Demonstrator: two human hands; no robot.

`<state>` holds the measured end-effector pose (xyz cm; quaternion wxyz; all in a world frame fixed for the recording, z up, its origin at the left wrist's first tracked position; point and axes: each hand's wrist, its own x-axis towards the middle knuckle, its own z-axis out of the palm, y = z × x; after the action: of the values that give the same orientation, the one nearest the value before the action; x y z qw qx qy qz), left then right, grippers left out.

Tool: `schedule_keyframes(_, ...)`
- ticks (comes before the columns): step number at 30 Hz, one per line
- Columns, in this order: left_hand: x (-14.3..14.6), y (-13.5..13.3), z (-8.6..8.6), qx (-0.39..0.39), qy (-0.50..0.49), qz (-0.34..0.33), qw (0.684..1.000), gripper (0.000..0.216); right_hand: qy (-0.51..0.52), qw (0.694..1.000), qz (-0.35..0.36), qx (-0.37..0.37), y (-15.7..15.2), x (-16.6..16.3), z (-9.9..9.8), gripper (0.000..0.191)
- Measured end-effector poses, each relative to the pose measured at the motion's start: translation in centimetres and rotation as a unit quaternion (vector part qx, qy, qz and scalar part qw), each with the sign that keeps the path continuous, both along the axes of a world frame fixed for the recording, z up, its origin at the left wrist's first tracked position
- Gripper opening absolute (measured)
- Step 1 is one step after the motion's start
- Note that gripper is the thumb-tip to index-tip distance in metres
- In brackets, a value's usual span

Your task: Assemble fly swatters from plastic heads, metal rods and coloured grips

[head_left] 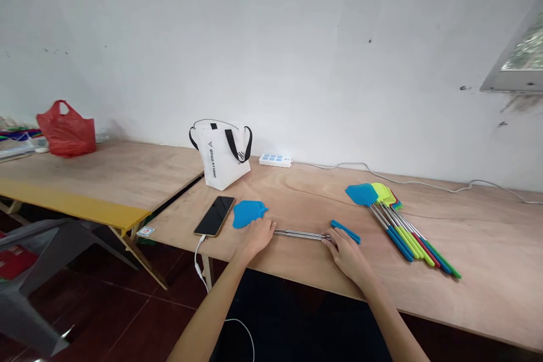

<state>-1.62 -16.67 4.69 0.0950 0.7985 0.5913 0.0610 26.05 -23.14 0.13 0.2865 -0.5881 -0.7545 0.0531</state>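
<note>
A few thin metal rods (300, 235) lie sideways near the table's front edge, between my two hands. My left hand (258, 237) is closed around their left end, its fingertips partly hidden. At the other end, my right hand (347, 251) grips the rods between thumb and fingers. Blue fly swatter heads (248, 213) lie stacked just beyond my left hand; whether the rods join them is hidden. Blue handles (345, 231) rest on the tabletop just behind my right hand. Farther right lies a fanned bunch of finished-looking fly swatters (401, 226) with blue, yellow-green, red and green parts.
A phone (215, 216) with a charging cable (197, 260) lies at the left. Behind it stand a white bag (223, 158) and a power strip (275, 160), its cord along the wall. A second table (127, 172) holds a red plastic bag (70, 133). A grey stool (63, 283) is lower left.
</note>
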Motion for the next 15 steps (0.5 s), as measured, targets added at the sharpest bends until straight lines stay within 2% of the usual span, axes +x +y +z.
schedule_keyframes(15, -0.09, -0.18, 0.61, -0.006, 0.014, 0.022, 1.000, 0.045, 0.012, 1.000, 0.008, -0.004, -0.17, 0.05, 0.21, 0.026)
